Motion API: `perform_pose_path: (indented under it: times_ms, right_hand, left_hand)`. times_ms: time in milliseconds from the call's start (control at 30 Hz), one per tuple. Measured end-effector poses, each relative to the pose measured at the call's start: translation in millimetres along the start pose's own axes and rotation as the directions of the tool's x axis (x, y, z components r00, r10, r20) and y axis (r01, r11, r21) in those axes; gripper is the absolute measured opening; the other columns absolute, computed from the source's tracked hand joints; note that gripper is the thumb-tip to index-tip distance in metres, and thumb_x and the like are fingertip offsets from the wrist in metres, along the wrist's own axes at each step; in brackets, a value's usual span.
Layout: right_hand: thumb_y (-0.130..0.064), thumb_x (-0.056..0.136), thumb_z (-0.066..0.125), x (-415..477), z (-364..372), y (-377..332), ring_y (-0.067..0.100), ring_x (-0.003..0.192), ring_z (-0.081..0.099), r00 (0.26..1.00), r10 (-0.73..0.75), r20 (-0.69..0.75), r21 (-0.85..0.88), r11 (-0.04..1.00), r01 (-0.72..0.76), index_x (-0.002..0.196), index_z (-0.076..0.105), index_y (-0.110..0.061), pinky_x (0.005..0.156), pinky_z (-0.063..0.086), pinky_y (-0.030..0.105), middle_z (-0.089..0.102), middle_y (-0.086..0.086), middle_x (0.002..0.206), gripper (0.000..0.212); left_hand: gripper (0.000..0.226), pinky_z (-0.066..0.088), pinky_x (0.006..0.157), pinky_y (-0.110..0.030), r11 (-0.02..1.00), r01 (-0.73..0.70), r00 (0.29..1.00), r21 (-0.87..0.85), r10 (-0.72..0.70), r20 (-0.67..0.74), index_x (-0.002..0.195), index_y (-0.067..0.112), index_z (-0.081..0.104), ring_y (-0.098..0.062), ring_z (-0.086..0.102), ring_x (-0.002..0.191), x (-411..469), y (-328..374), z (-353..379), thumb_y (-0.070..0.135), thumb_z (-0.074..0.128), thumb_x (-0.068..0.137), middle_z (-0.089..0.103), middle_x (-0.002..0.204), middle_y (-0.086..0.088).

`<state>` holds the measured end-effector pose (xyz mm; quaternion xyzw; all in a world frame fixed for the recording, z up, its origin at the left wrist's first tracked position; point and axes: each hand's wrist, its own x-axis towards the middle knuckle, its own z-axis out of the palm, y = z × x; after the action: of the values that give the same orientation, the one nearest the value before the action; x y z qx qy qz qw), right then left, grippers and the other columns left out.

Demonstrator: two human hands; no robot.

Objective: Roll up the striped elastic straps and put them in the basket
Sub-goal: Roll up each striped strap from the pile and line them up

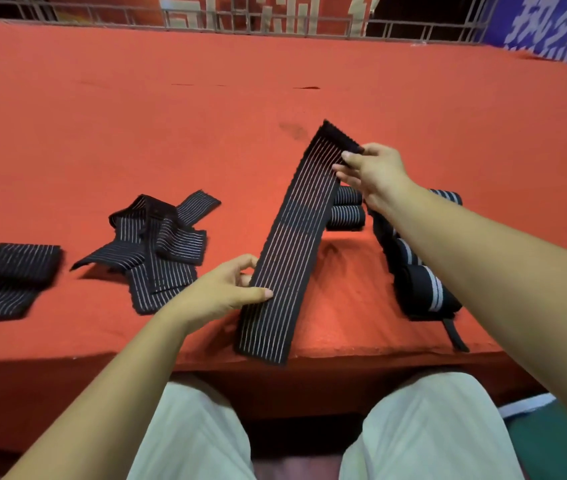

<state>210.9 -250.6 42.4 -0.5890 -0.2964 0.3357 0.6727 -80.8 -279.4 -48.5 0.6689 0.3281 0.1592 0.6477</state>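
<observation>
A long black strap with thin white stripes (292, 244) is stretched out flat above the red table (206, 116), slanting from far right to near left. My right hand (368, 171) pinches its far end by the plain black tip. My left hand (226, 292) holds its left edge lower down, thumb on top and fingers behind. Its near end hangs past the table's front edge. A loose heap of similar straps (157, 244) lies to the left, and one folded strap (8, 278) lies at the far left. No basket is in view.
Rolled black straps with wider white bands (344, 213) sit behind the held strap, and more (417, 271) lie under my right forearm, one tail over the edge. A metal railing (275, 22) and banners stand beyond the table. My knees are below the front edge.
</observation>
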Motion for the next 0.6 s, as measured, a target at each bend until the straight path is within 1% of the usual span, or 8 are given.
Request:
perform_pose_path:
  times_ms: [67,100,200,300,367,433,533,600]
  right_hand:
    - [0.005,0.093,0.061,7,10,4,0.022,0.076,0.071,0.999,-0.044,0.026,-0.052,0.998,0.045,0.081,0.053,-0.01,0.072,0.061,0.029,0.062,0.01,0.087,0.02]
    - [0.005,0.093,0.061,10,15,8,0.022,0.077,0.07,0.997,-0.06,0.041,-0.081,0.995,0.064,0.082,0.054,-0.01,0.071,0.061,0.028,0.061,0.01,0.087,0.02]
    - [0.005,0.094,0.06,20,28,19,0.022,0.078,0.068,0.995,-0.076,0.065,-0.156,0.984,0.085,0.085,0.055,-0.008,0.068,0.06,0.025,0.058,0.008,0.087,0.017]
    - [0.005,0.096,0.057,35,38,33,0.021,0.074,0.068,0.995,-0.051,0.081,-0.211,0.975,0.067,0.092,0.054,-0.006,0.066,0.06,0.025,0.059,0.008,0.088,0.012]
    - [0.003,0.097,0.056,47,46,42,0.02,0.07,0.067,0.997,-0.025,0.078,-0.26,0.965,0.045,0.096,0.051,-0.008,0.064,0.06,0.028,0.059,0.009,0.09,0.012]
    - [0.002,0.097,0.055,62,57,54,0.018,0.065,0.065,0.998,-0.001,0.059,-0.327,0.945,0.02,0.098,0.049,-0.01,0.066,0.061,0.035,0.058,0.01,0.09,0.013]
    - [0.001,0.097,0.055,81,73,69,0.016,0.06,0.063,0.999,0.02,0.046,-0.415,0.91,0.001,0.094,0.05,-0.013,0.07,0.062,0.039,0.06,0.012,0.093,0.015]
    - [0.002,0.095,0.055,90,82,79,0.016,0.058,0.063,0.998,0.042,0.054,-0.478,0.878,-0.011,0.105,0.049,-0.012,0.062,0.059,0.035,0.06,0.012,0.096,0.018]
  left_hand:
    - [0.038,0.053,0.085,-0.049,0.997,0.008,0.997,0.073,-0.002,-0.077,0.122,0.012,0.047,-0.028,0.07,0.096,7,-13,7,0.005,0.068,0.092,0.074,0.109,-0.014]
    - [0.043,0.054,0.088,-0.054,0.993,-0.003,0.994,0.117,0.016,-0.109,0.126,0.016,0.044,-0.026,0.07,0.097,10,-20,11,0.006,0.068,0.092,0.075,0.108,-0.011]
    - [0.059,0.056,0.09,-0.044,0.951,-0.081,0.97,0.299,0.144,-0.194,0.14,0.031,0.033,-0.011,0.072,0.094,17,-41,19,0.017,0.067,0.093,0.076,0.103,0.005]
    - [0.031,0.052,0.069,-0.039,0.91,-0.112,0.943,0.399,0.224,-0.247,0.118,0.039,0.048,-0.012,0.06,0.064,21,-52,17,0.034,0.06,0.09,0.063,0.071,0.004]
    - [0.015,0.04,0.062,-0.034,0.909,-0.119,0.953,0.4,0.217,-0.211,0.102,0.034,0.055,-0.009,0.044,0.057,22,-54,13,0.031,0.059,0.088,0.045,0.061,0.007]
    - [0.015,0.036,0.06,-0.027,0.927,-0.148,0.968,0.344,0.207,-0.142,0.104,0.028,0.062,-0.005,0.04,0.057,23,-56,12,0.021,0.061,0.091,0.04,0.06,0.013]
    - [0.023,0.039,0.061,-0.017,0.919,-0.189,0.973,0.346,0.222,-0.059,0.118,0.016,0.065,0.002,0.049,0.055,23,-55,14,0.007,0.058,0.098,0.049,0.055,0.015]
    - [0.024,0.047,0.07,-0.023,0.887,-0.202,0.969,0.415,0.243,-0.049,0.119,0.025,0.064,-0.002,0.061,0.064,25,-57,14,0.015,0.059,0.097,0.061,0.061,0.011]
